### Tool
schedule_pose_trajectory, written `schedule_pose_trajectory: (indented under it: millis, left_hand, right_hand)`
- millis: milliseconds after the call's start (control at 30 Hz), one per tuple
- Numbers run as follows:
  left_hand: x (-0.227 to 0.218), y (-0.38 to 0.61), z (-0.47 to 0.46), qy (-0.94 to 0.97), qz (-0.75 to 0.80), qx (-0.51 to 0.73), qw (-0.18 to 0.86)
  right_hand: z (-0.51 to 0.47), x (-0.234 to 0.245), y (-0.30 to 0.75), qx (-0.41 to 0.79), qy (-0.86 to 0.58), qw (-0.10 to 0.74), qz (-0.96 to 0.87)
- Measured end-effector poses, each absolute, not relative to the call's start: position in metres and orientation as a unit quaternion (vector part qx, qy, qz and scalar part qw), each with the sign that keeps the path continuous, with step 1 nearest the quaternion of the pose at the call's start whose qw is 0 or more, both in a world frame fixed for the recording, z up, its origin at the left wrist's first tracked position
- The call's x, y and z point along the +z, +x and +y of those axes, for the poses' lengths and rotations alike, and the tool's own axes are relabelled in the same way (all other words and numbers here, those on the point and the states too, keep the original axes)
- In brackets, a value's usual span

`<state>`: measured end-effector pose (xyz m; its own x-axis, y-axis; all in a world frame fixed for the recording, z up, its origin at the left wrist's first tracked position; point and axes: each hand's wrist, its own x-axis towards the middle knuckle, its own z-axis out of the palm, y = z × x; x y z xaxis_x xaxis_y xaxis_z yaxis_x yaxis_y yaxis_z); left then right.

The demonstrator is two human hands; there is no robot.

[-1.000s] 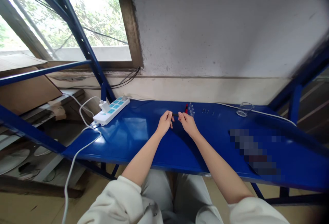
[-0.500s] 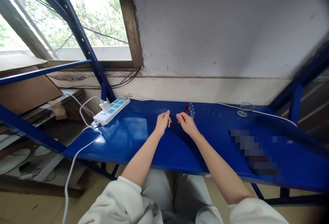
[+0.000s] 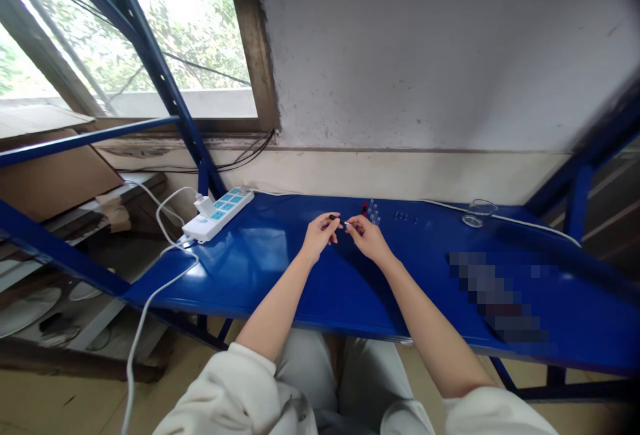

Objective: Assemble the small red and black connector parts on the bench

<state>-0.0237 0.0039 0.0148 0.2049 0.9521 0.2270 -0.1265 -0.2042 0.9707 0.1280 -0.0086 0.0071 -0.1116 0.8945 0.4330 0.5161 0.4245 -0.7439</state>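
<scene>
Both of my hands meet over the back middle of the blue metal shelf [image 3: 260, 268]. My left hand [image 3: 320, 236] is closed, its fingertips pinching a small dark part [image 3: 334, 218]. My right hand [image 3: 365, 235] is closed too, pinching the other end of a thin piece that reaches the dark part. Just behind my right hand stand a small red piece [image 3: 364, 208] and several small clear pieces [image 3: 373, 213]. A few tiny dark parts [image 3: 403, 216] lie to their right.
A white power strip [image 3: 217, 214] with blue sockets lies at the shelf's left back, its white cable [image 3: 150, 302] hanging over the front edge. A clear round dish [image 3: 475, 213] and a thin white cable [image 3: 530, 225] lie at the right back. Blue rack struts stand at both sides.
The hands have stayed at the same spot and drawn slightly closer together. The short dark piece seen stretched between the fingertips now shows mostly at my left fingers.
</scene>
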Motion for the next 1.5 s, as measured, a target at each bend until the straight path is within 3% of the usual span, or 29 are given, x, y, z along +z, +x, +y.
schedule_pose_trajectory:
  millis: [167,300,533,1100,1500]
  left_hand:
    - [0.014,-0.023,0.006,0.553,0.364,0.553,0.507]
    - [0.011,-0.020,0.008,0.535,0.417,0.595,0.432]
    - [0.002,0.017,0.014,0.741,0.440,0.430,0.269]
    - [-0.014,0.040,0.021,0.774,0.536,0.315,0.119]
    - [0.004,0.025,0.000,0.828,0.429,0.355,0.069]
  right_hand:
    - [-0.008,0.015,0.139,0.133,-0.502,0.404,-0.753]
    - [-0.010,0.017,0.168,0.186,-0.568,0.343,-0.725]
    - [-0.009,0.011,0.200,0.174,-0.717,0.236,-0.633]
    - [-0.006,0.003,0.186,0.131,-0.744,0.180,-0.630]
    - [-0.007,0.002,0.188,0.131,-0.734,0.172,-0.644]
